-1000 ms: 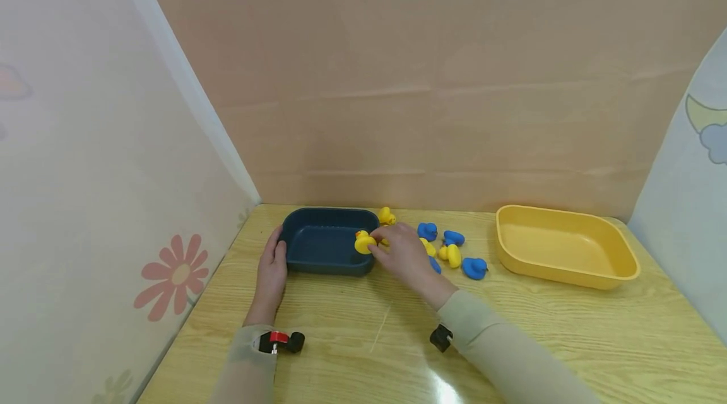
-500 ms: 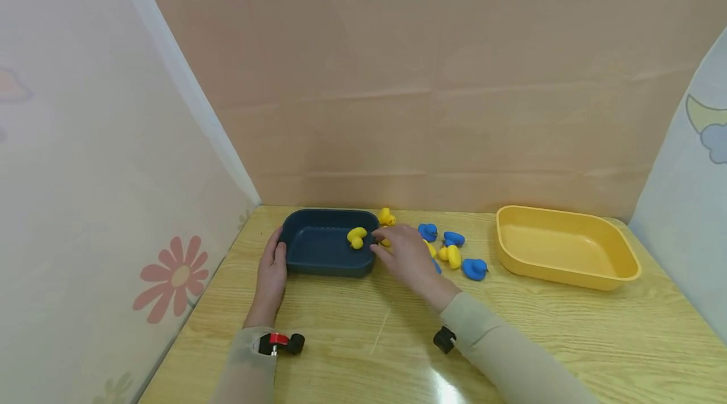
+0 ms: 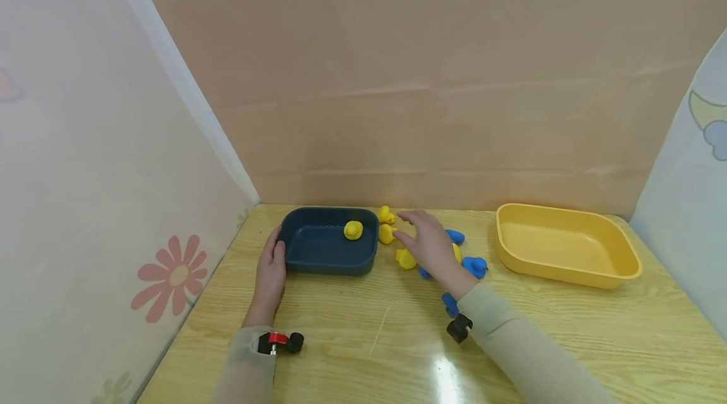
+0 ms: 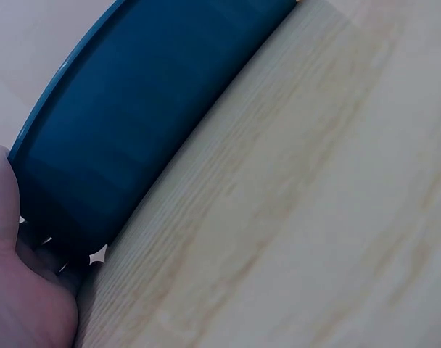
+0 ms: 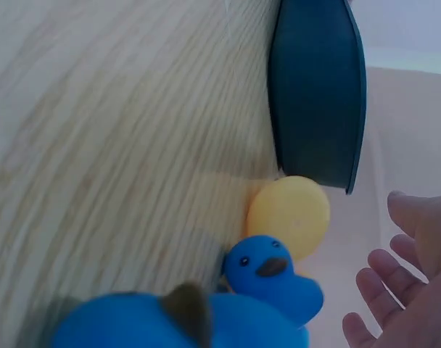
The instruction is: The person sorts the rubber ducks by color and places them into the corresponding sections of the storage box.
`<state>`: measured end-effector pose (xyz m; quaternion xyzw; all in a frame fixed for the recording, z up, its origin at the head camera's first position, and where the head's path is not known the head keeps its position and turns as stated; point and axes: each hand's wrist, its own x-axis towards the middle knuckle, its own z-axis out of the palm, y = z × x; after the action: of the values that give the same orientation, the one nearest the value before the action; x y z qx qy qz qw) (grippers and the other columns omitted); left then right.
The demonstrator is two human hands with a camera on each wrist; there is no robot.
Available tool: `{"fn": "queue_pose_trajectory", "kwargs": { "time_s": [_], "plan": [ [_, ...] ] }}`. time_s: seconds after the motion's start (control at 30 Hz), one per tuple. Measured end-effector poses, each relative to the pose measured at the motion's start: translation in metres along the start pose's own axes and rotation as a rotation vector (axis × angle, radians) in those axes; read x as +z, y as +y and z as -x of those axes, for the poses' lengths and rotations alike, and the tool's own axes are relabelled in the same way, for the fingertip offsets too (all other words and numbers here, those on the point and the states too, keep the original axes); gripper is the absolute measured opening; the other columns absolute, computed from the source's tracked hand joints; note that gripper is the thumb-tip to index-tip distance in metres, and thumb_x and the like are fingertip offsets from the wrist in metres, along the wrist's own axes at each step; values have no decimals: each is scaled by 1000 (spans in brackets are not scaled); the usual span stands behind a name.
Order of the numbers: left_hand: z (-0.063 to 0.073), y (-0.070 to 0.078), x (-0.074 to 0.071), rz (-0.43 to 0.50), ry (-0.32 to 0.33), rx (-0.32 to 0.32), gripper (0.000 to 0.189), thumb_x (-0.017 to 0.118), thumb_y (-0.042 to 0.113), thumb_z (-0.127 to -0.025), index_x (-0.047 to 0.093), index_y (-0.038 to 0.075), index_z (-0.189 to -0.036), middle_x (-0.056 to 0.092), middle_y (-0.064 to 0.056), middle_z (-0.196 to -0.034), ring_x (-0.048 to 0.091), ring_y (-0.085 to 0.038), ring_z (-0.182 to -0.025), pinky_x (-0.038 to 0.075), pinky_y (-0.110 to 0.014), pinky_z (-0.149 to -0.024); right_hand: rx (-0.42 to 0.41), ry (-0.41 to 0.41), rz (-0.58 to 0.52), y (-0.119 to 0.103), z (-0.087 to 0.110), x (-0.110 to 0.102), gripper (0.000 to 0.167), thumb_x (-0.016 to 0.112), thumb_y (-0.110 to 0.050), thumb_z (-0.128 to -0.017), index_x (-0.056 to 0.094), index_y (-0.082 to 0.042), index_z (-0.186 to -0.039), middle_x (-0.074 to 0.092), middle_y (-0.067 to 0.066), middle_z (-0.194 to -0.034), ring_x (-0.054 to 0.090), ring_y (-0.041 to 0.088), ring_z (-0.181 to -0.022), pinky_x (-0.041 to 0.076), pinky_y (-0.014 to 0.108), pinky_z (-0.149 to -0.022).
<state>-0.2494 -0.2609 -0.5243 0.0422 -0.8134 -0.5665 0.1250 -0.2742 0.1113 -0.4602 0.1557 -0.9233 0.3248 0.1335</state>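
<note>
My left hand [image 3: 271, 270] grips the left end of a dark blue basin [image 3: 329, 267], thumb by the rim in the left wrist view. One yellow rubber duck [image 3: 353, 230] sits inside, toward the right. My right hand [image 3: 431, 249] is over the scattered ducks with thumb and fingers apart and nothing between them. Yellow ducks [image 3: 406, 259] lie to its left, some beside the basin's right end. Blue ducks [image 3: 474, 267] lie under and right of the hand, partly hidden. In the right wrist view a blue duck [image 5: 275, 279] is near my spread fingers [image 5: 380, 290].
A yellow basin [image 3: 568, 274] stands on the right of the wooden table [image 3: 352, 334]. One blue duck [image 3: 450, 304] lies nearer the front, by my right wrist. A tan wall [image 3: 341, 107] closes off the back, with pale patterned walls at both sides.
My right hand let the yellow duck drop into the dark blue basin, and the duck rolled slightly left. The hand then moved right over the other ducks. My left hand stayed put.
</note>
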Motion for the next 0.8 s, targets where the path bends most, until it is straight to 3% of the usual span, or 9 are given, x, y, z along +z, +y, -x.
{"fn": "queue_pose_trajectory", "kwargs": {
  "time_s": [0.5, 0.8],
  "plan": [
    [-1, 2, 0, 3, -1, -2, 55, 37, 30, -122, 32, 17, -175, 30, -9, -180, 22, -34, -167, 20, -59, -133, -29, -112, -11, 12, -3, 13, 54, 85, -26, -101, 69, -5, -148, 70, 15, -142, 70, 39, -122, 58, 60, -98],
    [0, 0, 0, 10, 3, -3, 55, 38, 31, -122, 34, 16, -175, 31, -8, -179, 23, -34, -166, 21, -58, -133, 9, -180, -6, 14, -10, 21, 53, 82, -23, -103, 66, -6, -151, 65, 18, -151, 66, 41, -132, 56, 59, -106]
  ]
}}
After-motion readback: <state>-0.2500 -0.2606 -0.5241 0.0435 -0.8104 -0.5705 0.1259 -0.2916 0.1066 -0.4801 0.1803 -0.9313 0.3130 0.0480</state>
